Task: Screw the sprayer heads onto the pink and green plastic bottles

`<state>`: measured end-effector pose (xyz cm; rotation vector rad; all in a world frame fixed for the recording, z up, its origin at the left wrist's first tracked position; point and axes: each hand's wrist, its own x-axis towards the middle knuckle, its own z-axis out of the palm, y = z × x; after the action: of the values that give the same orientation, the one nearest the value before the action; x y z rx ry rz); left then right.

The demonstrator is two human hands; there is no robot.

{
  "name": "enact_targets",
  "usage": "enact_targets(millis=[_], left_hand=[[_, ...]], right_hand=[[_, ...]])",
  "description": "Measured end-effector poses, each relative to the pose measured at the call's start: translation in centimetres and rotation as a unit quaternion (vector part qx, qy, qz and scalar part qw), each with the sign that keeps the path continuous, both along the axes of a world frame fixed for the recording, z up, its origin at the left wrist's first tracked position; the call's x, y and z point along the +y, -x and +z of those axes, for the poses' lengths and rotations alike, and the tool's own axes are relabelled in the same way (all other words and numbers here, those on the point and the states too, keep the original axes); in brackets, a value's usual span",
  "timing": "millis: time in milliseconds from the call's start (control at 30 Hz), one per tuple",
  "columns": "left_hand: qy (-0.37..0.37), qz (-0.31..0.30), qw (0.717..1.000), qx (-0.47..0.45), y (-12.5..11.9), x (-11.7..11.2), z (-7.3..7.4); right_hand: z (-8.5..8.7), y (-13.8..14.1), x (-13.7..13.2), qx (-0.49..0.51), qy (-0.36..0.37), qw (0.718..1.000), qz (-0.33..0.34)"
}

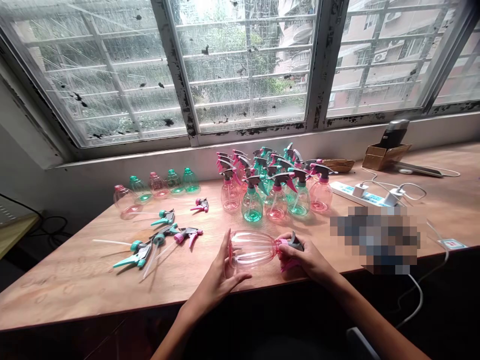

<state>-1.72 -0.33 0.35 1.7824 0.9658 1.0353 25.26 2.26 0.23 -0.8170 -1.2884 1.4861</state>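
In front of me, a clear pink bottle (253, 248) lies on its side in the air near the table's front edge, its neck pointing right. My left hand (221, 270) cradles its base, with the fingers along the far side and the thumb stretched out below. The fingers of my right hand (305, 255) are closed around the pink and grey spray trigger head (290, 250) at the neck. To the left lie several loose trigger heads with tubes, among them a green one (137, 253) and a pink one (187, 235).
Several assembled spray bottles (252, 205) stand grouped beyond my hands. Open green and pink bottles (191, 182) stand or lean at the back left. On the right are a white power strip (343, 191) with cables, a cardboard box (380, 156) and a blurred patch (377, 237).
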Motion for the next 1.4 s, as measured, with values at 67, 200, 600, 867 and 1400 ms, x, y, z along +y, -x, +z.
enact_targets(millis=[67,200,600,867,1400], left_hand=[[0.018,-0.005,1.0,-0.006,0.0,-0.1,0.2],[0.037,-0.008,0.999,-0.031,0.1,-0.3,0.8],[-0.017,-0.004,1.0,-0.006,0.1,-0.3,0.2],[-0.02,0.038,0.998,0.046,-0.1,-0.6,1.3],[0.032,0.016,0.999,-0.003,-0.2,-0.6,1.5]], right_hand=[[0.0,0.0,-0.1,0.002,0.001,1.0,0.002],[0.0,0.0,-0.2,0.014,0.002,1.0,0.008],[-0.1,0.0,0.1,0.013,0.01,1.0,0.003],[-0.2,-0.1,0.1,0.015,0.012,1.0,0.015],[-0.6,0.0,0.4,0.035,0.011,0.999,0.008]])
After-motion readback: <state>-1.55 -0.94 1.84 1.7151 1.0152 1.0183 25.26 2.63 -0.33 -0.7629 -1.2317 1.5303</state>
